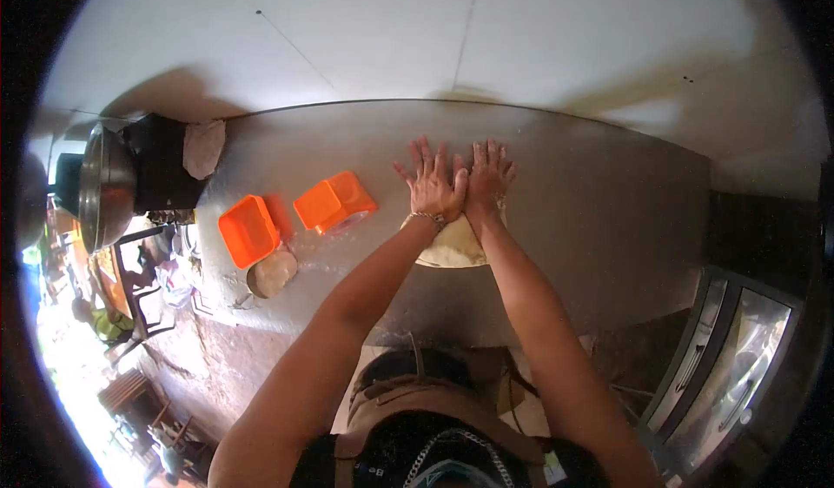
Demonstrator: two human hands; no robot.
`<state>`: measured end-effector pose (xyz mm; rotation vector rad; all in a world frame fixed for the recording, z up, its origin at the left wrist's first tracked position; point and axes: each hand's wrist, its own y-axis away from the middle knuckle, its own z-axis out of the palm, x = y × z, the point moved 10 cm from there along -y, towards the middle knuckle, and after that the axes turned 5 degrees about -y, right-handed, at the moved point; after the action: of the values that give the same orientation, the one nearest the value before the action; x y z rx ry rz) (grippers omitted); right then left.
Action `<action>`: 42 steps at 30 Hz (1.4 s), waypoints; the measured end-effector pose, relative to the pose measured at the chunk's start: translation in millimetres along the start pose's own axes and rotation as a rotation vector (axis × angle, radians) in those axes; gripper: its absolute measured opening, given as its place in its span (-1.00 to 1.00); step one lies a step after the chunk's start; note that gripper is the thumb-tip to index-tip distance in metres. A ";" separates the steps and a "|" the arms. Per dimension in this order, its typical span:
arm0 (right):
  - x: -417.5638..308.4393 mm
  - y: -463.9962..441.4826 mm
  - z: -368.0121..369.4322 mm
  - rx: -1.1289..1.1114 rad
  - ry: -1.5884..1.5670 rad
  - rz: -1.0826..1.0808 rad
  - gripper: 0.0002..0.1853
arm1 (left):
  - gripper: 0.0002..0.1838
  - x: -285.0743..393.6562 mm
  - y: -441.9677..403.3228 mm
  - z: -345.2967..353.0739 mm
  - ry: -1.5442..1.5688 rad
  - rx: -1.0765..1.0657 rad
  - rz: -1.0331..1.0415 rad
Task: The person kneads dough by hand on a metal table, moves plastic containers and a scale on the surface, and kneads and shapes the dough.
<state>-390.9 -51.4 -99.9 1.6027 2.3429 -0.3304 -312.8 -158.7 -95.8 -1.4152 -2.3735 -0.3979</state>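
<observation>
A pale lump of dough (454, 246) lies on the grey metal worktop (599, 219). My left hand (433, 185) is on its far side, palm down with the fingers spread. Beside it my right hand (488, 179) also lies palm down, fingers stretched away from me. The two hands touch at the thumbs, and their heels rest on the dough. White flour or dough bits cling to the fingers. Part of the dough is hidden beneath the hands and wrists.
Left of the dough are an orange tub (247, 232), another orange container (334, 201) lying tilted, and a round bowl of flour (273, 273). A large metal bowl (108, 188) stands at far left. A wall (382, 45) borders the worktop's far edge; a glass-fronted cabinet (725, 375) is at lower right.
</observation>
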 end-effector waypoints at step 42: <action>-49.4 308.7 -100.4 0.235 -0.023 -0.413 -0.21 | -0.74 120.1 488.7 -542.3 2.030 -0.016 1.529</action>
<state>-96.1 50.4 2.6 1.1779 2.6886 -0.7299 148.5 -59.9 474.1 -1.1346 0.3752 -0.7106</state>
